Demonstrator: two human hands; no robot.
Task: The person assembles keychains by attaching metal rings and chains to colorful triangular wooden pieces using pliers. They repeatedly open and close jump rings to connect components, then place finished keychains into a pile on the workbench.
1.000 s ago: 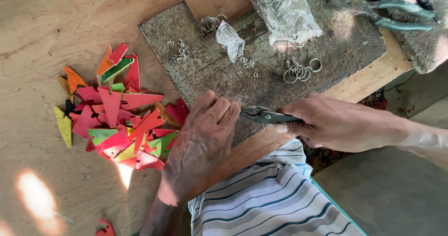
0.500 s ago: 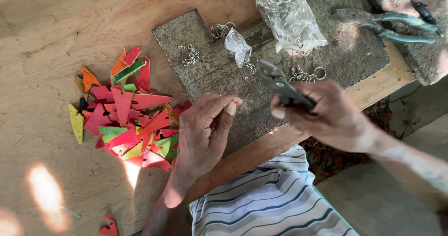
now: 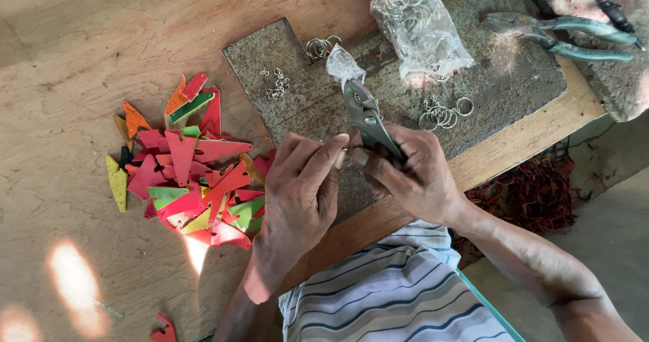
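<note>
My right hand [image 3: 417, 175] grips a pair of grey metal pliers [image 3: 365, 115], jaws pointing away from me over a worn grey slab [image 3: 487, 85]. My left hand [image 3: 297, 196] is curled beside it, fingertips meeting the right hand's fingers near the pliers' handles; whatever small part it pinches is too small to tell. A heap of flat red, green, orange and yellow triangular pieces [image 3: 186, 159] lies just left of my left hand on the wooden table [image 3: 74, 58].
On the slab lie a clear bag of metal rings [image 3: 419, 27], a smaller clear bag [image 3: 341, 61], loose key rings [image 3: 443, 112], small chain links [image 3: 277, 85] and a second pair of pliers [image 3: 568, 34] at far right. A striped shirt [image 3: 399, 294] is below.
My right hand swung the pliers from lying sideways to pointing up and away. Both hands drew together at the slab's near edge, and the view shifted slightly.
</note>
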